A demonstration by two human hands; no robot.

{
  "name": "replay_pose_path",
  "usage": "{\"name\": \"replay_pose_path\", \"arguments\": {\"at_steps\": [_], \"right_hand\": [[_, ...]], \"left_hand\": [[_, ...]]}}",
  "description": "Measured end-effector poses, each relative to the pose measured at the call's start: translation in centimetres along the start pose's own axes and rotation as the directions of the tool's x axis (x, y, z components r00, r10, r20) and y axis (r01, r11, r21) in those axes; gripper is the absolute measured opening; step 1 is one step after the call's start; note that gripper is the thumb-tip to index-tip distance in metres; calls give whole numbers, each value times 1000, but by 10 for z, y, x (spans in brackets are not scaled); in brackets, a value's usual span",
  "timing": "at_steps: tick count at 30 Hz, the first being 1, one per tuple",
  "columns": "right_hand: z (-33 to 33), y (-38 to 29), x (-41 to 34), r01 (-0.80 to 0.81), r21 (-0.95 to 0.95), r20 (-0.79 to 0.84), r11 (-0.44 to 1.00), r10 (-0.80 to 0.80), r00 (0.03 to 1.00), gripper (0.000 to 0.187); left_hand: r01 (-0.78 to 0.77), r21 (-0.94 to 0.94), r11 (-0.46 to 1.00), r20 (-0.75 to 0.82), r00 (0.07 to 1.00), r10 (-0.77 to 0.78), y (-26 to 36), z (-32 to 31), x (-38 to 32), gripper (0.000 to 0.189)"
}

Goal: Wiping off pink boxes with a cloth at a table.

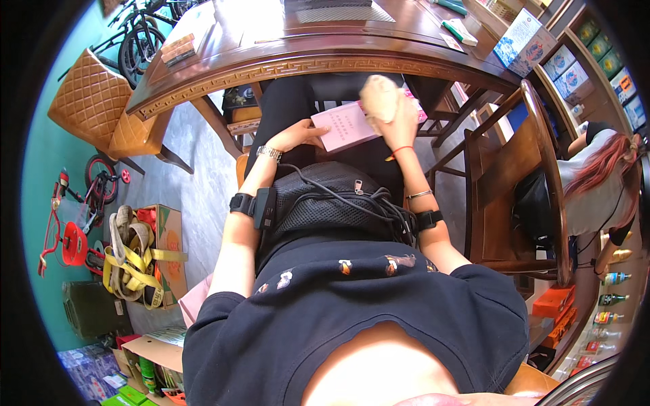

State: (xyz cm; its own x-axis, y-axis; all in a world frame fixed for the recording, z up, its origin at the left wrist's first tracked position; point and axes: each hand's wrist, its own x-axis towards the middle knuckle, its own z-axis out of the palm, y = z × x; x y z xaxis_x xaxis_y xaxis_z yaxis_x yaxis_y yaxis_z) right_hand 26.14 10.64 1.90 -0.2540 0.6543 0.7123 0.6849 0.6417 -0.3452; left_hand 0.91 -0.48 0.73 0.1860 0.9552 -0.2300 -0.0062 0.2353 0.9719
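My left hand (pixel 299 136) grips the left end of a pink box (pixel 345 127) with printed writing, held above my lap below the table edge. A beige cloth or sponge-like pad (pixel 380 99), slightly blurred, is held in my right hand (pixel 398 122) at the box's right end. Behind that hand a brighter pink and white printed part (pixel 417 107) shows; whether it belongs to the same box I cannot tell. My right fingers are partly hidden by the pad.
The carved wooden table (pixel 304 66) spans the front, with small boxes (pixel 177 49) at its left. A padded chair (pixel 91 101) stands left, a wooden armchair (pixel 546 177) right. Beyond it a person (pixel 594 177) bends near shelves. A carton with yellow straps (pixel 134 274) sits lower left.
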Motion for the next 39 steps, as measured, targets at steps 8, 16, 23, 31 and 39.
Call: {"name": "replay_pose_path", "arguments": {"at_steps": [8,16,23,31,39], "right_hand": [[-16,23,7,-178,-165,-107,970,162,981,80],[14,-69,2,396,210,175,894,-432,885,76],[9,-27,8,170,84,169,982,-182,969,83],[-18,41,4,-178,-19,-94,984,176,980,86],[14,-54,-3,254,189,201,949,-291,935,73]], "left_hand": [[-58,14,998,-76,995,59,-6,1,4,51],[53,2,999,38,998,-53,-15,-12,4,44],[20,22,1000,3,1000,-20,0,-1,-2,50],[-60,23,998,-89,994,62,-2,2,-2,53],[-23,-3,1000,29,999,24,-18,-14,6,44]]}}
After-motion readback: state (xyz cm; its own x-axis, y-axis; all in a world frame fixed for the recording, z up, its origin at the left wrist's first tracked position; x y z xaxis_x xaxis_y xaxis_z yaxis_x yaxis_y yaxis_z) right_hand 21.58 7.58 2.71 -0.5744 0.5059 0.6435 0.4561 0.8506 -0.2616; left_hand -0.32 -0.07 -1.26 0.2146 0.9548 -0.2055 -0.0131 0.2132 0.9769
